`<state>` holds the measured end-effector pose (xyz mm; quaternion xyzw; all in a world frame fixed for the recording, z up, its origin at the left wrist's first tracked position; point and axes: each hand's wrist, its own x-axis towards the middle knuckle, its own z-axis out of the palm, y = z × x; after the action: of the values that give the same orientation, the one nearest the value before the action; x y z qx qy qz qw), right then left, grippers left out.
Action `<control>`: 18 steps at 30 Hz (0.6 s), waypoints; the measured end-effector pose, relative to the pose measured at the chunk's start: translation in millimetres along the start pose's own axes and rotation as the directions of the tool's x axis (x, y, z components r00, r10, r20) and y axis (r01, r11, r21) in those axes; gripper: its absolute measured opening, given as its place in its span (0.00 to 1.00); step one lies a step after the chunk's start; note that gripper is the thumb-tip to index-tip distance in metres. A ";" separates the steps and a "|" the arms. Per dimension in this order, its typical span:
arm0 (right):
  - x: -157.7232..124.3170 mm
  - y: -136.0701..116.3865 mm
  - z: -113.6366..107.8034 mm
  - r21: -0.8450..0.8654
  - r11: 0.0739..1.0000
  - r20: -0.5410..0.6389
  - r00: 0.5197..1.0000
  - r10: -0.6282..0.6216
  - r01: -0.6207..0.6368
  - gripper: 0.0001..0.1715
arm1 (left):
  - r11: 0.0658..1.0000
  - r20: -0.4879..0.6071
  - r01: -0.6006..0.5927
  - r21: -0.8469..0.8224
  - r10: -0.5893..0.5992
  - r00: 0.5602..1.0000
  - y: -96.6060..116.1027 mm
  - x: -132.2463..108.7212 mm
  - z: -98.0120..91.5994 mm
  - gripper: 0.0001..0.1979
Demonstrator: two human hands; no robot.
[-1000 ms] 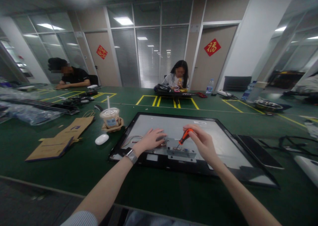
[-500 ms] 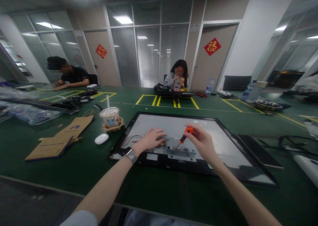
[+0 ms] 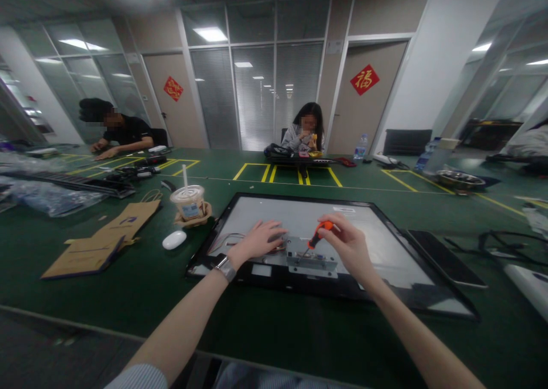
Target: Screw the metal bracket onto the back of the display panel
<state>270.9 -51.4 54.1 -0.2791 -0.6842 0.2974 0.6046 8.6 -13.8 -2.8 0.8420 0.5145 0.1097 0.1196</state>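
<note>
A flat monitor panel [image 3: 385, 246] in a black frame lies back side up on the green table [image 3: 141, 286]. My right hand [image 3: 349, 246] is closed on an orange-handled screwdriver [image 3: 319, 235], whose tip points down at a small metal board [image 3: 311, 259] near the panel's front edge. My left hand [image 3: 257, 239] rests on the panel just left of that board, fingers spread and flat, beside a few thin wires [image 3: 222, 242]. A watch sits on my left wrist.
A lidded drink cup [image 3: 189, 202], a white mouse [image 3: 174, 239] and brown paper bags [image 3: 103, 238] lie to the left. A dark tablet [image 3: 445, 258] and cables [image 3: 509, 243] lie to the right. Two other people sit at the far side.
My right hand has turned the screwdriver slightly at the metal board. My left hand stays in place. The view has shifted a little.
</note>
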 end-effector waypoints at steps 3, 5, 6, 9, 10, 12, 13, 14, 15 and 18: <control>-0.9 -3.5 0.4 -0.043 0.999 0.023 1.000 0.005 -0.004 0.14 | 1.000 -0.010 -0.002 0.002 0.002 1.000 -1.5 0.2 1.2 0.22; -1.9 -3.6 0.3 -0.024 0.999 0.071 0.996 0.051 -0.049 0.18 | 1.000 -0.011 -0.008 -0.001 0.008 1.000 -2.3 0.3 1.8 0.22; -2.3 -2.9 0.3 -0.009 0.997 0.092 0.993 0.076 -0.076 0.20 | 1.000 -0.011 -0.010 -0.002 0.010 1.000 -2.6 0.4 2.1 0.22; -2.3 1.4 0.4 0.006 0.993 0.086 0.990 0.114 -0.115 0.20 | 1.000 -0.011 -0.008 0.000 0.008 1.000 -2.9 0.8 2.9 0.22; -2.0 2.9 0.3 0.002 0.993 0.063 0.991 0.114 -0.114 0.19 | 1.000 -0.011 -0.006 0.001 0.006 1.000 -3.0 1.0 3.1 0.22; -1.0 4.9 0.0 -0.002 0.994 0.019 0.994 0.110 -0.110 0.17 | 1.000 -0.011 -0.002 0.003 0.002 1.000 -3.0 1.2 3.3 0.22; -0.6 5.5 -0.4 -0.001 0.994 0.005 0.994 0.110 -0.110 0.17 | 1.000 -0.009 -0.002 0.003 0.002 1.000 -3.0 1.2 3.2 0.22; -0.3 5.6 -0.8 0.008 0.993 0.002 0.993 0.116 -0.116 0.17 | 1.000 -0.007 -0.002 0.002 0.002 1.000 -2.9 1.1 3.1 0.22; -0.2 5.5 -1.3 0.029 0.992 0.013 0.992 0.126 -0.127 0.17 | 1.000 -0.006 -0.002 0.002 0.002 1.000 -2.7 1.0 2.8 0.23; -1.0 4.0 -2.5 0.152 0.971 0.100 0.980 0.171 -0.185 0.19 | 1.000 -0.006 -0.003 0.001 0.003 1.000 -2.2 0.5 2.2 0.23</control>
<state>273.5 -49.3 50.7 -0.2767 -0.6557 0.4164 0.5658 7.6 -12.6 -5.5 0.8424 0.5138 0.1121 0.1173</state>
